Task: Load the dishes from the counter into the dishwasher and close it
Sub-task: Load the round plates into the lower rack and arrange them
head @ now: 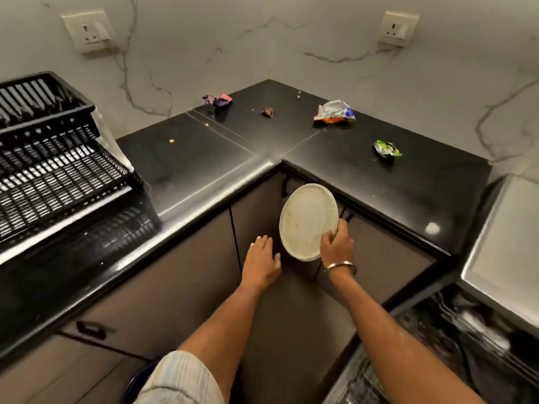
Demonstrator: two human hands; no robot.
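While the empty dish rack [58, 158] is standing at 9 o'clock on the tabletop [204, 158], the left hand [261, 262] is hovering, fingers released, ready to steady the plate [307, 221], which the right hand [337, 247] is grasping by its rim, tilted for racking in the dishwasher [455, 345] at 4 o'clock.

right hand [335, 246] holds a white plate [307, 221] by its rim — left hand [261, 262] open beside it.

Glossy black stone counter [364, 158]
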